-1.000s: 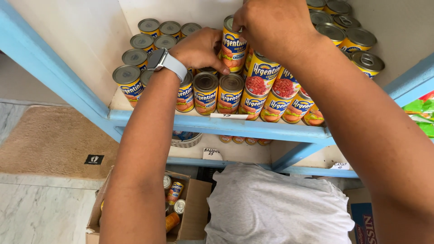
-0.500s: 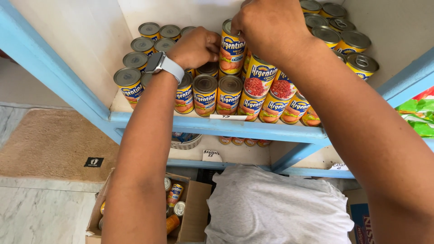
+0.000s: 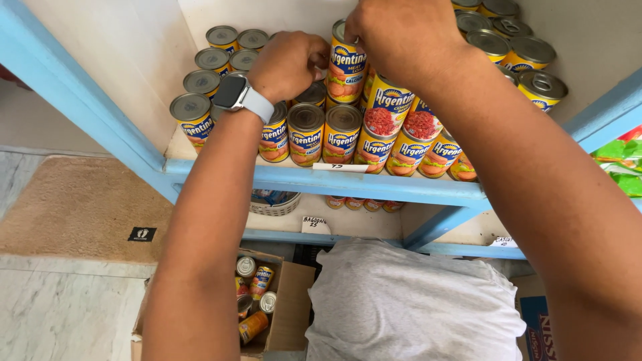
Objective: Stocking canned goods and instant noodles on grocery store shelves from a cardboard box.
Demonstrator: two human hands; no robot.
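1. Right hand (image 3: pixel 408 40), at the top centre of the frame, grips the top of a tall yellow-and-blue can (image 3: pixel 346 67) standing on other cans.
2. Left hand (image 3: pixel 289 63), with a watch (image 3: pixel 235 93) on its wrist, is clenched just left of that can, over the lower cans (image 3: pixel 306 134).
3. Those cans stand in rows on a blue-edged shelf (image 3: pixel 374 184).
4. Lower left, an open cardboard box (image 3: pixel 291 307) on the floor holds more cans.

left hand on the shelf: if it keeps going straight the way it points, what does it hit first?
Probably the upright yellow-and-blue labelled tin can that the right hand grips from above. The left hand, a loose fist, points right and slightly back toward it and looks almost in contact. Depth is unclear, so a grey-lidded can behind might come first.
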